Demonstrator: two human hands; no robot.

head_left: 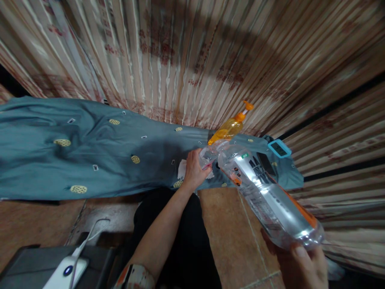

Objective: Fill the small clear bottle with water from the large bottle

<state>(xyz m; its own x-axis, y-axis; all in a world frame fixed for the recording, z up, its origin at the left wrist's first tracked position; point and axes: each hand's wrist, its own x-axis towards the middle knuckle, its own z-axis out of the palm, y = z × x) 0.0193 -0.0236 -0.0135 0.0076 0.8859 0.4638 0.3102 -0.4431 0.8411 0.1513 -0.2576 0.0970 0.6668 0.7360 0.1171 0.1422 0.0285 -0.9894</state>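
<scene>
In the head view, the right hand (303,263) grips the base of a large clear bottle (267,196), tilted neck-down toward a small clear container (207,155) that the left hand's (194,172) fingers wrap, above the teal-covered bed (90,148). A steady, slow tilt with the mouths aligned seems best; an orange pump bottle (230,126) lies just behind.

A bed (90,152) runs across the view, with a curtain (180,60) behind it and the floor (228,224) before it. On the bed's right end stand a pump bottle (230,126) and, further right, a small clock (279,148). A large bottle (270,196) slants above the floor, its neck over the bed beside a smaller container (209,154). A power bank (67,271) lies at lower left.
</scene>
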